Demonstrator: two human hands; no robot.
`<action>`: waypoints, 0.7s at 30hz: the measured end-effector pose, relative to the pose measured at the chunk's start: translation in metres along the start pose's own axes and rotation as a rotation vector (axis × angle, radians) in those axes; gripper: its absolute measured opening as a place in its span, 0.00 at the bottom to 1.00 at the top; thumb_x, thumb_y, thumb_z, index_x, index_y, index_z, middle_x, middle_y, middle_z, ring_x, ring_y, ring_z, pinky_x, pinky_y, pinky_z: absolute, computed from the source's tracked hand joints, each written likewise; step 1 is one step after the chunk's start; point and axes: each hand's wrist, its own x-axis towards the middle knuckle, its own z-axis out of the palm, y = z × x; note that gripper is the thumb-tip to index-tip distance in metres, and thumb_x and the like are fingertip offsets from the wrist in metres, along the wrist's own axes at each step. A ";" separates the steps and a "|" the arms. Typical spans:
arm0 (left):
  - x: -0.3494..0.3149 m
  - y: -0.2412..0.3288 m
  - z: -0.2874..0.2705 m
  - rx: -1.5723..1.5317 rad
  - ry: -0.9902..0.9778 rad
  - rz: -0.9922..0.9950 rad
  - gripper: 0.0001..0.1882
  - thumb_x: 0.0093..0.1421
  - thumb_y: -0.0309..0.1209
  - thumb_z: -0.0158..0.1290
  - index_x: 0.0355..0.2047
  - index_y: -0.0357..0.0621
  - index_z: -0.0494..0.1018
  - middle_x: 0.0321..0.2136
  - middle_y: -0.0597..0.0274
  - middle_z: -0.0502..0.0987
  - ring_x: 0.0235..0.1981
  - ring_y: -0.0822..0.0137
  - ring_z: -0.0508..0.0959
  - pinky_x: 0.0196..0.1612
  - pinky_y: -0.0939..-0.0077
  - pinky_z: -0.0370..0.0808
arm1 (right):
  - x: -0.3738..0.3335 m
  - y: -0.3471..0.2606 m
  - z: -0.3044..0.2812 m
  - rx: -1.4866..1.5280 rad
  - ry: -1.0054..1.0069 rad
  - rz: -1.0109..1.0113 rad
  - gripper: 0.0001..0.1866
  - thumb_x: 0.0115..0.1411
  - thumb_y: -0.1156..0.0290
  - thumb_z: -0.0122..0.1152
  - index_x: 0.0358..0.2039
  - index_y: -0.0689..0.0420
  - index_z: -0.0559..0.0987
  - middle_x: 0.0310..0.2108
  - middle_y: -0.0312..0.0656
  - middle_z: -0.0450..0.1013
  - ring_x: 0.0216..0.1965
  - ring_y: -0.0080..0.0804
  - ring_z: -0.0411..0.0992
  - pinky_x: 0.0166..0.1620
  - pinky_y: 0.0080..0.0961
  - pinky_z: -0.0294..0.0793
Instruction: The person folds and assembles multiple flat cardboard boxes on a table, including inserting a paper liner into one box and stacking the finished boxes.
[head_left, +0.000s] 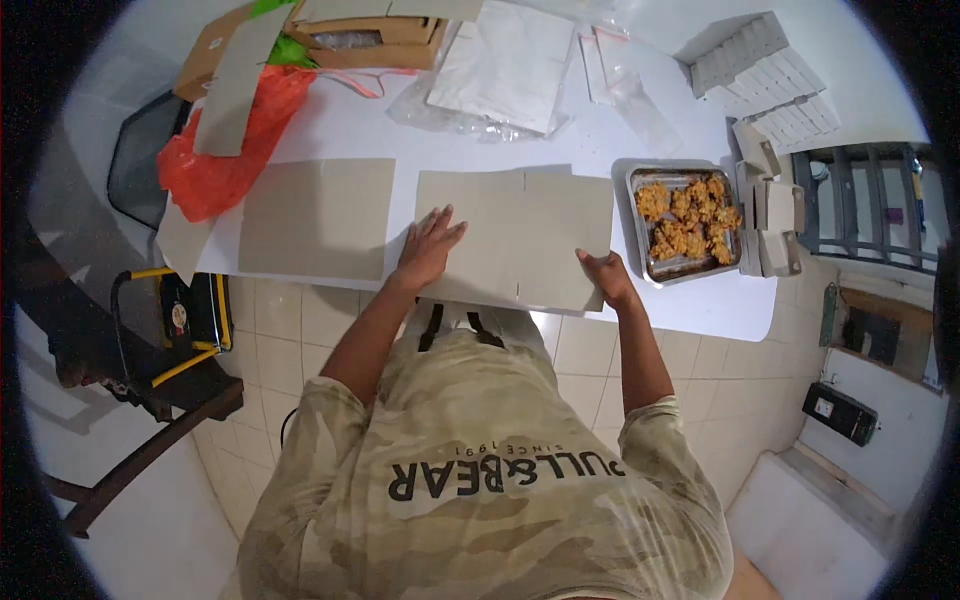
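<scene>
A flat grey-brown cardboard sheet (530, 235) with short slits in its far and near edges lies at the table's front edge, before my body. My left hand (430, 248) rests on its left side, palm down, fingers stretched out and apart. My right hand (610, 276) pinches the near right edge, thumb on top; its other fingers are hidden below the sheet. A strip of another sheet shows behind the far edge. To the left, apart from my hand, lies a second cardboard sheet (316, 218).
Right of the sheet stands a metal tray (634, 222) with clumps of browned fried food (690, 215). Small folded boxes (775, 210) and stacked white cartons (765, 80) are beyond it. Plastic-wrapped white sheets (505, 65), a cardboard box (370, 45) and a red plastic bag (235, 150) lie farther back.
</scene>
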 end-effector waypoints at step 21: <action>0.021 0.002 -0.022 -0.103 -0.467 0.131 0.54 0.34 0.65 0.51 0.58 0.66 0.39 0.57 0.42 0.25 0.57 0.38 0.27 0.51 0.34 0.36 | 0.036 0.019 -0.022 0.452 -0.332 0.344 0.25 0.48 0.69 0.59 0.45 0.65 0.64 0.38 0.47 0.69 0.36 0.33 0.71 0.38 0.28 0.74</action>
